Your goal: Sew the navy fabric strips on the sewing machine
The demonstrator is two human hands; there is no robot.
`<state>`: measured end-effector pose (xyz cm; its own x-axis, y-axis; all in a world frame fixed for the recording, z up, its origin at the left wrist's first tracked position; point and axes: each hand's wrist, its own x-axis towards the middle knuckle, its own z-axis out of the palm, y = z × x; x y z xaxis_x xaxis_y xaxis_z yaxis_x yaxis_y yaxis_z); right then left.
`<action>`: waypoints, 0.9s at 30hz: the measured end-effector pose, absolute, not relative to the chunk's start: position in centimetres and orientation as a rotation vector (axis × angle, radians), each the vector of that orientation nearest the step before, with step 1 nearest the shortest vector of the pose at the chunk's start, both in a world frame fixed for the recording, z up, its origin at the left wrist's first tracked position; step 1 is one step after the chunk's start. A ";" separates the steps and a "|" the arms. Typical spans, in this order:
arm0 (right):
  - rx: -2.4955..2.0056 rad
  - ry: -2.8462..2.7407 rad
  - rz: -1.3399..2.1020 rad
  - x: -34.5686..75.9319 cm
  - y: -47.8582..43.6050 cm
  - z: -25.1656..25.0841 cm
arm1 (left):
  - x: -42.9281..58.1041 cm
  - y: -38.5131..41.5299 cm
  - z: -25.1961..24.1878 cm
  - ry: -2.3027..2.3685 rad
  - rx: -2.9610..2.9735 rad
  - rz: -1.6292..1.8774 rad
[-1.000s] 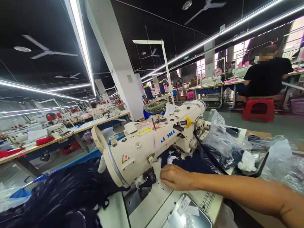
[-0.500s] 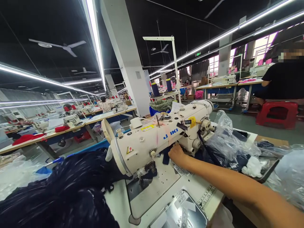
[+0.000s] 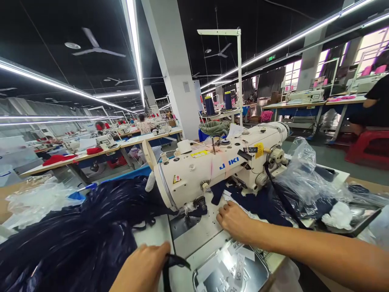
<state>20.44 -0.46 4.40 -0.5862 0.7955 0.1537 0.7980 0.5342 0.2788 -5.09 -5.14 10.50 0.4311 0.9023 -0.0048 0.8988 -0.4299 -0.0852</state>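
Observation:
My left hand is at the lower front edge of the machine table, its thumb and fingers closed on a dark navy strap whose end sticks out to the right. On the machine bed my right hand lies with its fingers curled down; what is under the fingertips is hidden. Just beyond it are white printed labels and a piece of navy fabric. Above both hands stands a white sewing machine. A shiny metal tray with loose printed labels sits between my hands.
A big heap of navy straps covers the left side. Clear plastic bags and a dark-rimmed tray lie to the right. Behind the machine, navy thread cones stand on a rack. A person sits by a red stool at far right.
My left hand has come into view at the bottom with a navy strap. My right hand has come back from under the machine arm toward me. The view has turned left.

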 end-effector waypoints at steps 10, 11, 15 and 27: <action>-1.052 -2.795 0.236 21.6 2.3 5.4 | -1.3 -0.2 2.6 -2.357 -2.930 -1.289; -1.003 -2.797 0.313 21.5 2.5 5.3 | -1.5 -0.2 2.4 -2.389 -2.920 -1.343; -1.001 -2.820 0.453 20.9 2.6 5.0 | -1.8 -0.6 2.8 -2.371 -2.991 -1.462; -1.090 -1.868 1.266 21.2 2.5 2.6 | -1.2 -2.5 4.4 -2.147 -3.048 -0.986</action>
<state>21.18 2.47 2.64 -0.4631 0.8851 0.0461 0.2853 0.1981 -0.9377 -1.19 -2.53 4.41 0.3413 0.9399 -0.0101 0.6047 -0.2114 0.7679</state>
